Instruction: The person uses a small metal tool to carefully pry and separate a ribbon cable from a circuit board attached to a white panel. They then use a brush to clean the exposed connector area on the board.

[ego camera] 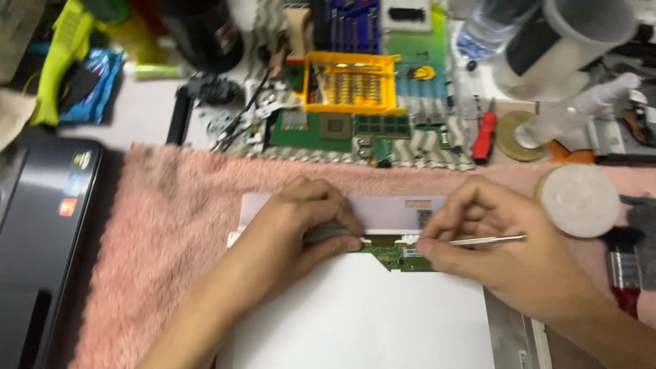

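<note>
A white flat display panel (362, 307) lies on a pink towel (171, 219) in front of me. A narrow green circuit strip (396, 253) runs along the panel's upper edge. My left hand (301, 219) presses its fingers down on the panel's edge, left of the strip, over a greyish strip of tape or foil. My right hand (492, 239) holds thin metal tweezers (488, 239), their tip pointing left at the green strip.
A dark laptop (41, 232) lies at the left. Behind the towel sit a green circuit board (335, 126), a yellow screwdriver-bit case (352, 82), a red screwdriver (484, 137), a plastic bottle (488, 27) and a white round pad (579, 200). A brush (623, 266) lies at the right.
</note>
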